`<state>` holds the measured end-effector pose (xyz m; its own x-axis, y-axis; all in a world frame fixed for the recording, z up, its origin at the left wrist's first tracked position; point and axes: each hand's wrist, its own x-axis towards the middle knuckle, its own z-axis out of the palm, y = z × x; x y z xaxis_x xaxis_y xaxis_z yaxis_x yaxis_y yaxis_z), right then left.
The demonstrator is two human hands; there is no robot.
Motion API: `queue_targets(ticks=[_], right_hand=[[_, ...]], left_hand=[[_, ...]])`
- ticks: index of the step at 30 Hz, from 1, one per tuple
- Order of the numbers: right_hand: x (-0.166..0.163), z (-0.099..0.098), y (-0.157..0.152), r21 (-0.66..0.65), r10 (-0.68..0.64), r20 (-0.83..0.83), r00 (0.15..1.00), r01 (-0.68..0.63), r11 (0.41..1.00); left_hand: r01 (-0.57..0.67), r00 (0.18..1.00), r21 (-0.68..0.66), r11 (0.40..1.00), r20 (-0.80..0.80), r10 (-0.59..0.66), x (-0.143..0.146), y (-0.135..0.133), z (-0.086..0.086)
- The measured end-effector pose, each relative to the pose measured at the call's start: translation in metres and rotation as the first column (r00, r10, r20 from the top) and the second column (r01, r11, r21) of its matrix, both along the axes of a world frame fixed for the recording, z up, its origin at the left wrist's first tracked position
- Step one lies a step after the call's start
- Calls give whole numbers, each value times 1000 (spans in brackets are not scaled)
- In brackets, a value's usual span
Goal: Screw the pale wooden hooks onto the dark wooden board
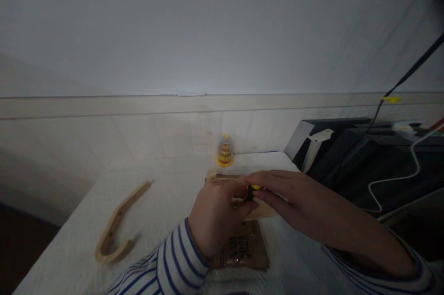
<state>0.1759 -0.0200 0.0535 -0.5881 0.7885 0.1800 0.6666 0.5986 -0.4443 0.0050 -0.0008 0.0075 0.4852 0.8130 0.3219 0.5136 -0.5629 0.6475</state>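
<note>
My left hand (218,207) is closed, its fingers around a pale wooden piece (262,212) and against a small black-and-yellow screwdriver (250,191). From the right, my right hand (284,188) pinches the screwdriver's yellow end between thumb and fingers. The tool's tip is hidden behind my left fingers. Most of the wooden piece is covered by both hands. Beneath them lies a brown printed packet (243,248) with a clear, shiny wrapping. To the left, apart from my hands, a J-shaped wooden piece (113,225) with dark holes rests on the table.
A white-covered table (166,202) meets a pale panelled wall (156,133). Near the wall stands a clear domed container (225,150) with a yellow base. At the right are dark panels (350,147), a white metal bracket (314,149) and a white cable (398,178).
</note>
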Motion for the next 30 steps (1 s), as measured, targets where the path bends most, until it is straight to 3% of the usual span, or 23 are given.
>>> queue_targets(ticks=[9,16,20,24,27,30], right_hand=[[-4,0,-1,40,9,37,999,-11,999],[-4,-1,-3,79,36,76,996,-42,996],[-6,-2,-4,115,69,52,996,-74,991],[-9,-2,-3,181,82,56,995,-91,979],[-8,-3,1,263,103,46,994,-111,958],[2,-11,6,250,99,97,990,-120,961]], left_hand=[[80,997,31,996,12,-80,-6,6,-1],[134,991,-37,990,16,-133,-11,8,5],[158,979,-165,974,-104,-176,-34,12,23],[118,948,-187,975,-272,-167,-53,14,41],[80,905,-202,976,-396,-157,-56,11,46],[23,881,-195,981,-460,-112,-56,8,47]])
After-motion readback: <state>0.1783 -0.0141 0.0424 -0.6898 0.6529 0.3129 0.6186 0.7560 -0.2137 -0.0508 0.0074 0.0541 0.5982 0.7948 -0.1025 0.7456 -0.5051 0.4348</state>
